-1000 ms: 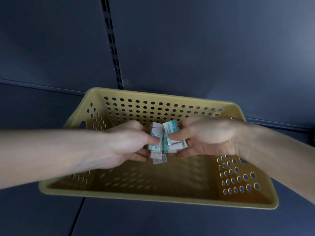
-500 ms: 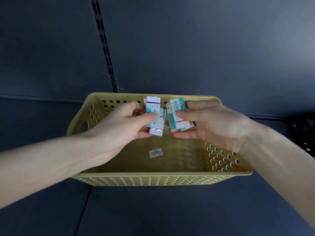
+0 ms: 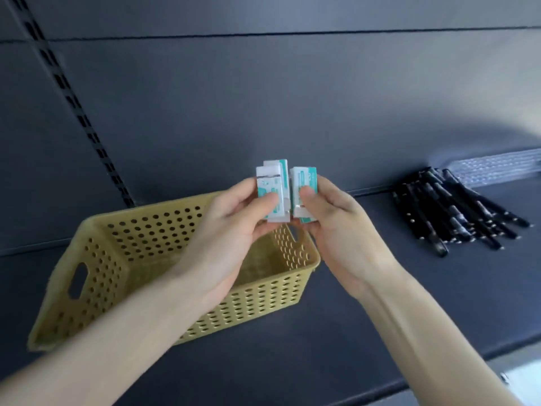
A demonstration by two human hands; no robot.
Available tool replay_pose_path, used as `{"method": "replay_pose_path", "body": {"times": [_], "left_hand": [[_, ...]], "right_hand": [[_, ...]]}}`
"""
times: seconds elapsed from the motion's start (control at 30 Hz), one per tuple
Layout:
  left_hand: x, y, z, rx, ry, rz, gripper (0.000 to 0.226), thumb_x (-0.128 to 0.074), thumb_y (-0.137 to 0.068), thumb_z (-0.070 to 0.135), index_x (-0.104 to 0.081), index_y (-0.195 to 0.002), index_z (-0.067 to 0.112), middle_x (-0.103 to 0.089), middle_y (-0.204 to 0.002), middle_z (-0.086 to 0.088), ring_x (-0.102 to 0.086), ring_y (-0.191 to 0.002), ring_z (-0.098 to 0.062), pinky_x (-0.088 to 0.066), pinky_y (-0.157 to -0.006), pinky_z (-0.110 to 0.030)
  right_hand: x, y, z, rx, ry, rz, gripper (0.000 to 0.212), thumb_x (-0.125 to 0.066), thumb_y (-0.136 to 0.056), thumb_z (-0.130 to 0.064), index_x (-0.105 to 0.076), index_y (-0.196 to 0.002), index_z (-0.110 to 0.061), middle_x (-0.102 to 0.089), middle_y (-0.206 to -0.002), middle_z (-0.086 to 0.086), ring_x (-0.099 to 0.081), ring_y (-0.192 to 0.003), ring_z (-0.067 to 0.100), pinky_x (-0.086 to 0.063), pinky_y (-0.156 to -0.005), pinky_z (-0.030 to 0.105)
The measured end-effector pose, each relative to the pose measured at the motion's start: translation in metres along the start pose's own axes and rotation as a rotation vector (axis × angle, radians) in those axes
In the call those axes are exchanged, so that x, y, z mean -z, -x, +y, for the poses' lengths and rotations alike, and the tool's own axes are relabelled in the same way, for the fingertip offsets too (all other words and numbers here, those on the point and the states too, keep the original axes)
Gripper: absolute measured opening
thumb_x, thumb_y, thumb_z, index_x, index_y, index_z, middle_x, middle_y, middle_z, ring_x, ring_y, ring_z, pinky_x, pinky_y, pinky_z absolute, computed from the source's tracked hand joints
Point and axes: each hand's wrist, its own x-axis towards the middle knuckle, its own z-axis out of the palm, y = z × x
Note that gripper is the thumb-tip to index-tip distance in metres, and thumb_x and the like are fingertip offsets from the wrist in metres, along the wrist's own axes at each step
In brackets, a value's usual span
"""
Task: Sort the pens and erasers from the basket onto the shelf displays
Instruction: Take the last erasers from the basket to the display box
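Our left hand point(image 3: 231, 232) and right hand point(image 3: 339, 232) each pinch stacked erasers point(image 3: 273, 197) above the basket's point(image 3: 96, 259) far right corner. We should hold them squared and set them down left of the pens point(image 3: 453, 212).

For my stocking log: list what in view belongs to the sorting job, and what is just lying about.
Job: erasers gripped in the left hand and right hand; yellow basket; black pens on the shelf.
Just there: slotted upright; ribbed clear strip.
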Motion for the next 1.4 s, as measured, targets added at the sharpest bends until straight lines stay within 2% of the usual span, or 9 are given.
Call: {"method": "replay_pose_path", "body": {"times": [0.2,0.33,0.4,0.53,0.63,0.93,1.1,1.23,1.4], "left_hand": [[-0.112,0.005,-0.014,-0.068,0.028,-0.133,0.026,-0.052,-0.094,0.005,-0.066,-0.114,0.014,-0.071,-0.109,-0.002,-0.065,-0.105,-0.016,-0.052,-0.093,-0.032],[-0.214,0.02,-0.036,-0.022,0.085,-0.207,0.026,-0.06,-0.088,0.003,-0.065,-0.112,0.014,-0.071,-0.104,-0.009,-0.069,-0.094,-0.017,-0.055,-0.086,-0.032],[-0.27,0.033,-0.05,0.032,0.129,-0.232,0.026,-0.062,-0.087,0.002,-0.065,-0.109,0.013,-0.07,-0.101,-0.012,-0.069,-0.089,-0.017,-0.057,-0.084,-0.032],[-0.37,0.055,-0.081,0.125,0.156,-0.279,0.026,-0.065,-0.085,0.003,-0.065,-0.109,0.011,-0.069,-0.106,-0.016,-0.069,-0.092,-0.022,-0.055,-0.089,-0.039],[-0.427,0.06,-0.095,0.174,0.174,-0.29,0.024,-0.065,-0.085,0.002,-0.065,-0.107,0.01,-0.07,-0.104,-0.016,-0.07,-0.092,-0.026,-0.055,-0.088,-0.042],[-0.554,0.009,-0.126,0.205,0.188,-0.262,0.026,-0.064,-0.085,0.001,-0.063,-0.11,0.005,-0.07,-0.101,-0.016,-0.07,-0.089,-0.025,-0.058,-0.073,-0.025],[-0.62,-0.045,-0.159,0.239,0.172,-0.184,0.025,-0.065,-0.085,0.004,-0.064,-0.109,0.008,-0.072,-0.1,-0.013,-0.07,-0.092,-0.025,-0.057,-0.083,-0.033],[-0.669,-0.086,-0.178,0.249,0.184,-0.112,0.026,-0.067,-0.084,0.005,-0.063,-0.109,0.008,-0.072,-0.1,-0.012,-0.07,-0.091,-0.023,-0.058,-0.08,-0.031],[-0.712,-0.121,-0.198,0.26,0.163,0.035,0.024,-0.067,-0.083,0.003,-0.062,-0.106,0.007,-0.07,-0.1,-0.013,-0.068,-0.093,-0.024,-0.057,-0.069,-0.021]], "right_hand": [[0.08,0.062,-0.018,0.143,-0.08,0.241,0.033,-0.033,-0.101,-0.012,-0.062,-0.116,-0.018,-0.069,-0.11,0.001,-0.06,-0.108,0.018,-0.043,-0.099,0.032],[0.164,0.123,-0.03,0.206,-0.06,0.403,0.032,-0.036,-0.1,-0.011,-0.064,-0.112,-0.021,-0.069,-0.103,-0.002,-0.06,-0.097,0.014,-0.042,-0.088,0.026],[0.212,0.16,-0.034,0.21,-0.007,0.465,0.029,-0.04,-0.099,-0.013,-0.063,-0.116,-0.019,-0.069,-0.108,0.002,-0.06,-0.099,0.015,-0.044,-0.086,0.024],[0.3,0.222,-0.039,0.177,0.028,0.649,0.027,-0.054,-0.092,-0.022,-0.062,-0.117,-0.014,-0.066,-0.113,0.012,-0.06,-0.105,0.027,-0.045,-0.087,0.031],[0.351,0.247,-0.047,0.165,-0.01,0.756,0.025,-0.056,-0.091,-0.018,-0.062,-0.113,-0.01,-0.067,-0.109,0.013,-0.062,-0.096,0.024,-0.047,-0.083,0.033],[0.493,0.231,-0.061,0.143,0.115,0.83,0.019,-0.058,-0.091,-0.017,-0.063,-0.109,-0.014,-0.069,-0.103,0.006,-0.064,-0.091,0.015,-0.049,-0.071,0.018],[0.577,0.195,-0.059,0.08,0.199,0.819,0.017,-0.061,-0.089,-0.02,-0.066,-0.105,-0.019,-0.07,-0.098,0.001,-0.063,-0.092,0.015,-0.05,-0.08,0.024],[0.639,0.167,-0.066,0.03,0.208,0.774,0.018,-0.061,-0.089,-0.02,-0.064,-0.107,-0.016,-0.071,-0.094,-0.002,-0.064,-0.083,0.005,-0.046,-0.069,0.012],[0.705,0.139,-0.068,-0.051,0.227,0.758,0.026,-0.063,-0.087,-0.028,-0.062,-0.112,-0.019,-0.068,-0.102,-0.001,-0.062,-0.097,0.014,-0.047,-0.083,0.024]]}}
